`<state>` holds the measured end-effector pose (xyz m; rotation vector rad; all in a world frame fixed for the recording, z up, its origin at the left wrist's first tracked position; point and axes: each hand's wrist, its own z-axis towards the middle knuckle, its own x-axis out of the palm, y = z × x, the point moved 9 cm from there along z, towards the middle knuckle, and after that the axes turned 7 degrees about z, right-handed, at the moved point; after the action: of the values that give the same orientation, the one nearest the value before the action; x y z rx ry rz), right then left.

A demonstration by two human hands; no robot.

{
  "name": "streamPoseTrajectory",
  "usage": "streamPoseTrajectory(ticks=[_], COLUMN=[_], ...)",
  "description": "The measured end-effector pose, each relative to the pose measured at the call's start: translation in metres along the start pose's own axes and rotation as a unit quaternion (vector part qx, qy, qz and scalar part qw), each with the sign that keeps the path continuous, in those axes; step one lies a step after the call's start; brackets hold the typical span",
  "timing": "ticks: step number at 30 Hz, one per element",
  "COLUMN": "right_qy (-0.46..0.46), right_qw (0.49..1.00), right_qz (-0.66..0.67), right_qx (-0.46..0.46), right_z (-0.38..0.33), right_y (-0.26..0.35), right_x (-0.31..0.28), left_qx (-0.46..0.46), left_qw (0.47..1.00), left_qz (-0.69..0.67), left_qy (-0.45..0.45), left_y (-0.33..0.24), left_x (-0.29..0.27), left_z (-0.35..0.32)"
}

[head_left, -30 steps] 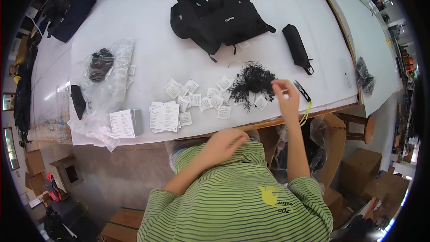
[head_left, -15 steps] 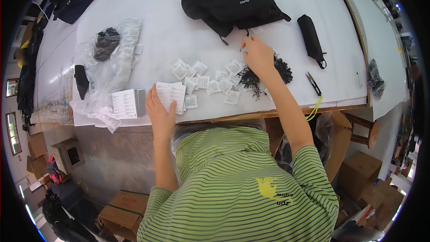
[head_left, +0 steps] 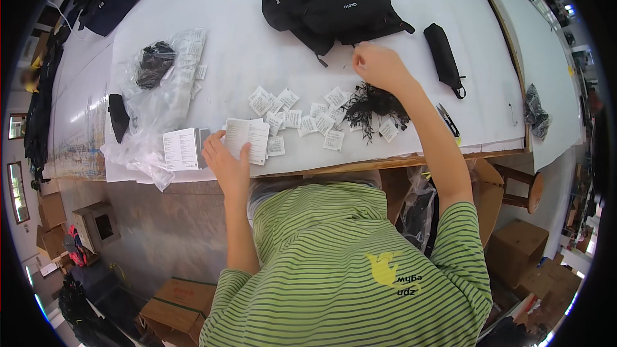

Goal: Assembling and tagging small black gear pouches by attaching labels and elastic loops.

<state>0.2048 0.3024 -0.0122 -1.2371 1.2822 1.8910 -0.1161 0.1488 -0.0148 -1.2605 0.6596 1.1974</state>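
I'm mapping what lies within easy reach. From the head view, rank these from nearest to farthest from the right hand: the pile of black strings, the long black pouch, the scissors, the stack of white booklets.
From the right hand:
1. Pile of black strings, just below it.
2. Long black pouch, to its right.
3. Scissors, lower right, near the table edge.
4. Stack of white booklets, far left, past the left hand.

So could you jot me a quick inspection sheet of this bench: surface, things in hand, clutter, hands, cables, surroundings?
Surface: white table, wooden front edge.
Job's things: paper booklet under the left hand; small white packets scattered; pile of black strings.
Clutter: black bags, black pouch, clear plastic bags, snips.
Hands: left hand rests on the booklet; right hand reaches beyond the strings, near the black bags.
Cables: nothing seen.
Surroundings: cardboard boxes on the floor, a stool at right.
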Motion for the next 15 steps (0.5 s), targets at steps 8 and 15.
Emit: streamPoseTrajectory(ticks=[8,15], right_qy=[-0.263,-0.194], right_qw=[0.947,0.699], right_qz=[0.172,0.673], right_qx=[0.062,0.141], right_z=[-0.057,-0.081], right_y=[0.042,0.048], right_x=[-0.158,-0.081], left_qx=[-0.120,-0.129], left_qw=[0.972,0.867], left_qz=[-0.105,-0.444], left_qy=[0.172,0.184], left_y=[0.003,-0.040], left_x=[0.006,-0.002], left_z=[0.004,-0.009])
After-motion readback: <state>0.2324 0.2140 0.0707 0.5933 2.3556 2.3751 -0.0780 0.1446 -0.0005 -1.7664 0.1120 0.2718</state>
